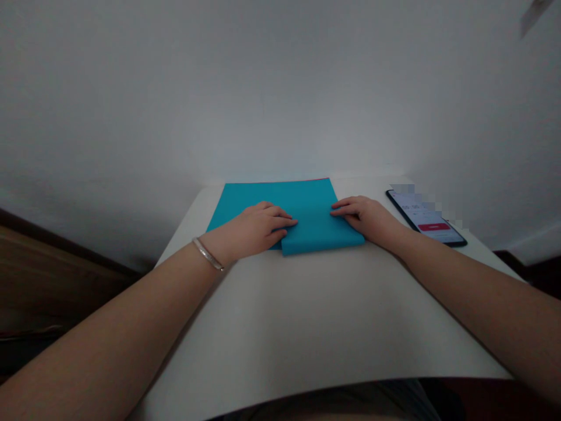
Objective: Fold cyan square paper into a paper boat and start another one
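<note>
Blue paper [315, 202] lies at the far side of the white table, with a curved fold along its near right edge. Another blue layer shows on the left, and a thin red line runs along part of the far edge. My left hand [265, 227] rests on the blue paper near the left end of the fold, its fingers stretched out. On the paper's right side lies my right hand [362, 216], fingers extended to the left over the sheet. Both hands press flat, and neither is wrapped round anything.
A phone [427, 219] with a lit screen lies on the table to the right of my right hand. The white table [324, 316] meets a pale wall [280, 88] at the back. Wooden furniture [56, 275] stands at the left. A bracelet [207, 254] circles my left wrist.
</note>
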### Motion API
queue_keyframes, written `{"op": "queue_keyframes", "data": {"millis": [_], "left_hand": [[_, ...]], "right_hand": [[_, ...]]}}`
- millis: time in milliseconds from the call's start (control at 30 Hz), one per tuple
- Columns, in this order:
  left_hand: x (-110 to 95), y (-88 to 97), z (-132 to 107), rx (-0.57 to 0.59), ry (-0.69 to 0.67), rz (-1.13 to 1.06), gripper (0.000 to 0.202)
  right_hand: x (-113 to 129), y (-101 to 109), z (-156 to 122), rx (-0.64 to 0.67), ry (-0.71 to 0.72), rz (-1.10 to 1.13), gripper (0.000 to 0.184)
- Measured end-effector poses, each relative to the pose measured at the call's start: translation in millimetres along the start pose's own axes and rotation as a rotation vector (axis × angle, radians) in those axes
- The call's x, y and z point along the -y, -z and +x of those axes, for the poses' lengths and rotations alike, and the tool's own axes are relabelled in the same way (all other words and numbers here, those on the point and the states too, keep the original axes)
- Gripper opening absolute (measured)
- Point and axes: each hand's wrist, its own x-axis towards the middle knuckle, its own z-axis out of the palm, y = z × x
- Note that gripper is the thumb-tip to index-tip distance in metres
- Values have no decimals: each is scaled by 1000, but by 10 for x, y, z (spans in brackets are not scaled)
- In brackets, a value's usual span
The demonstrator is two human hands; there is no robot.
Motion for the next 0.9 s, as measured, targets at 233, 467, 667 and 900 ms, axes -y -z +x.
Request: {"op": "queue_keyframes", "data": {"millis": [233,467,667,900], "left_hand": [[9,22,-13,25,-4,-32,41],[-7,45,-58,52,9,-15,43],[79,11,-51,81,-46,44,53],[17,65,-57,121,-9,63,60]], "right_hand": [[-25,19,-32,5,-146,216,27],[-99,38,-63,53,-130,244,26],[-53,64,-67,93,-53,112,28],[23,105,-70,126,-14,-17,33]]}}
